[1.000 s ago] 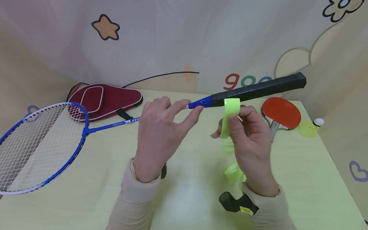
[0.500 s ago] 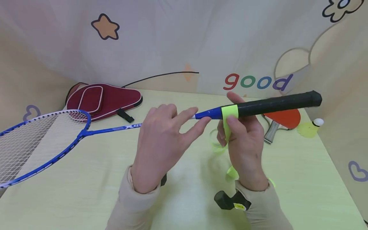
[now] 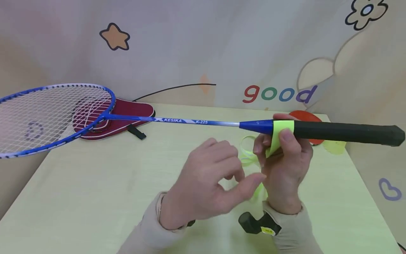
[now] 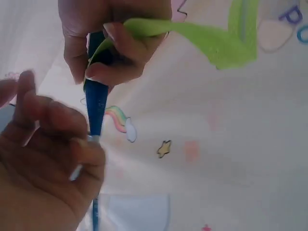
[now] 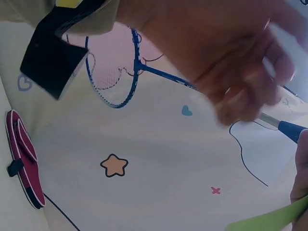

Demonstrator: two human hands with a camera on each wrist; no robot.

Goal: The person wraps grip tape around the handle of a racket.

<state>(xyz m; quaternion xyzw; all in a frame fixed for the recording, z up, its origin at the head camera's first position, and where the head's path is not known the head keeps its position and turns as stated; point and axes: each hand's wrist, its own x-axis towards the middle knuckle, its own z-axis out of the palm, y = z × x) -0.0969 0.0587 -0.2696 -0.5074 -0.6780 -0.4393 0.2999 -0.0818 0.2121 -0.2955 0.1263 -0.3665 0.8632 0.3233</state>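
Observation:
A blue badminton racket hangs above the table, its strung head at the left and black handle at the right. My right hand grips the handle where it meets the blue cone, thumb pressing a neon yellow-green grip tape against it. In the left wrist view, the loose tape trails away from my right hand. My left hand, fingers loosely bent and holding nothing, is below the shaft, apart from it in the head view. In the right wrist view, my left hand is blurred.
A dark red racket bag lies at the back left of the table, partly behind the racket head. Behind the handle are a red table tennis paddle and a yellow shuttlecock. Coils of loose tape hang beside my right hand.
My left hand has let go of the shaft and dropped lower. My right hand has brought the tape onto the handle and now holds the racket, which has shifted right and levelled.

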